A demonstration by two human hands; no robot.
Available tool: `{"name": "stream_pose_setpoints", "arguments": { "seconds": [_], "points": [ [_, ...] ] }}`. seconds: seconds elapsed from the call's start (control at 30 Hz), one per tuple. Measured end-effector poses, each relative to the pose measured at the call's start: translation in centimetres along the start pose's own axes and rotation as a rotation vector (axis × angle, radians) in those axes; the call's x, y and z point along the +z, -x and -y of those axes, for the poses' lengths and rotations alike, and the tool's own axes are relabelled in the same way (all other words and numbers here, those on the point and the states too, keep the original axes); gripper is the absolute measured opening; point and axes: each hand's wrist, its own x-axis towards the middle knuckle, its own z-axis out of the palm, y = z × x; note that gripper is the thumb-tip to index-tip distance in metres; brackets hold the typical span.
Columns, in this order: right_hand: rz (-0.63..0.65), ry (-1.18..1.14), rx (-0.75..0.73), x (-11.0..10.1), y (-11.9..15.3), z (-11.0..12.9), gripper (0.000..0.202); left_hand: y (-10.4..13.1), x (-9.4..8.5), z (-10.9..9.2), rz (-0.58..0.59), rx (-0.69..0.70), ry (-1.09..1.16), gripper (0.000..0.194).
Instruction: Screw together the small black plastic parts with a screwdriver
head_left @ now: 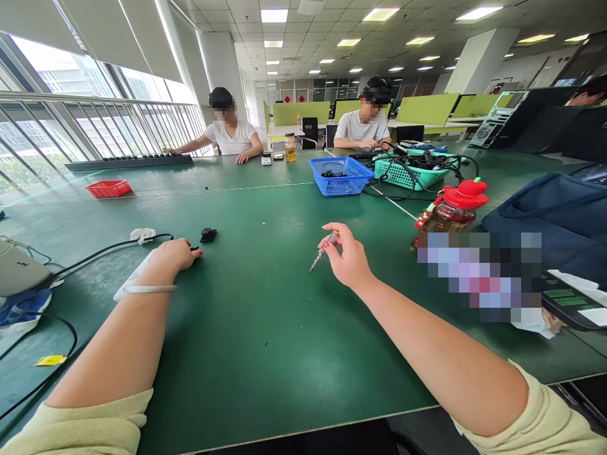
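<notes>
My right hand (349,258) is raised over the table, fingers closed around a small screwdriver (323,251) whose thin metal tip points down and to the left. On the left side, my left hand (175,254) rests low at the tabletop with its fingers curled. A bit of a small black part (194,248) shows at its fingertips; most of it is hidden by the hand. Just beyond those fingers lies a small black block-shaped piece (208,235). Under my left wrist is a flat white object (135,276), partly covered by the forearm.
The green table (265,379) carries a red tray (109,188), a blue basket (342,177), a teal basket of cables (412,169) and a red-lidded bottle (458,205). A black cable (104,253) runs along the left. Two people sit across the table.
</notes>
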Motion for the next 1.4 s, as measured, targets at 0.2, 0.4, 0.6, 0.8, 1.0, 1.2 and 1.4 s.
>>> {"name": "stream_pose_setpoints", "arguments": {
  "seconds": [0.2,0.4,0.6,0.8,1.0,1.2,1.4],
  "points": [
    [0.003,-0.004,0.006,-0.1,0.0,0.1,0.024,1.0,-0.7,-1.1,0.009,-0.059,-0.064,0.059],
    [0.0,0.002,0.003,-0.1,0.0,0.2,0.024,1.0,-0.4,-1.1,0.053,-0.034,-0.069,0.054],
    [0.004,0.0,0.0,0.0,0.0,0.1,0.024,1.1,-1.0,-1.2,0.056,-0.038,-0.103,0.044],
    [0.051,0.011,-0.024,0.0,0.0,0.6,0.029,6.0,-2.6,-8.7,-0.121,0.252,0.0,0.049],
    [0.154,0.059,-0.101,0.0,0.0,1.6,0.008,11.9,-0.4,-18.0,-0.134,0.647,0.269,0.05],
    [0.053,0.059,-0.107,-0.6,-0.1,2.1,0.03,12.2,1.7,-18.9,-0.074,0.652,0.447,0.049],
    [0.062,-0.079,-0.152,-0.7,0.3,3.2,0.022,11.7,2.6,-18.9,-0.039,0.63,0.616,0.046]
  ]
}}
